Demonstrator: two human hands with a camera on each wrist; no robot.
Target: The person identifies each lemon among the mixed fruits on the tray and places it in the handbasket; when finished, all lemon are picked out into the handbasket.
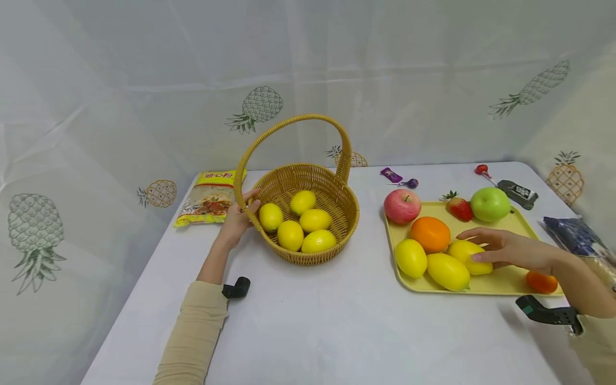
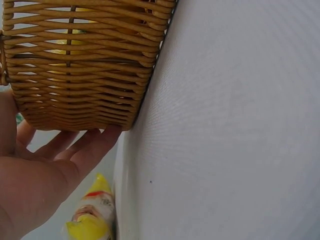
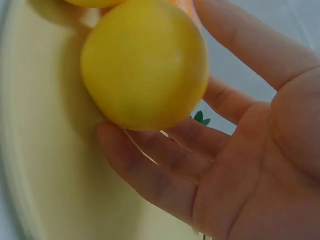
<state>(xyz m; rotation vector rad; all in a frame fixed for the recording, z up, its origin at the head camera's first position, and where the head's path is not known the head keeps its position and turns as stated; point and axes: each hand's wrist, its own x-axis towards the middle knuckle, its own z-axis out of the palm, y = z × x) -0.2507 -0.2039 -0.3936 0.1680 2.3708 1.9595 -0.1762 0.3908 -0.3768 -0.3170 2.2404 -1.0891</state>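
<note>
My left hand (image 1: 237, 222) holds the near left side of a woven basket (image 1: 353, 214), beside the foot of its tall handle. In the left wrist view, the fingers of this hand (image 2: 45, 175) lie against the outer weave. Several yellow lemons (image 1: 315, 220) sit inside the basket. Over the tray at the right, my right hand (image 1: 520, 250) has its fingers and thumb around a lemon (image 1: 464, 254). That lemon (image 3: 145, 65) fills the upper middle of the right wrist view, with fingers curved behind and below it.
The yellow tray (image 1: 505, 286) also bears two more lemons (image 1: 447, 271), an orange (image 1: 430, 234), a red apple (image 1: 402, 206), a strawberry (image 1: 460, 209), a green apple (image 1: 490, 204) and a small orange fruit (image 1: 541, 282). A noodle packet (image 1: 207, 198) lies left of the basket. Wrapped sweets (image 1: 391, 175) lie behind.
</note>
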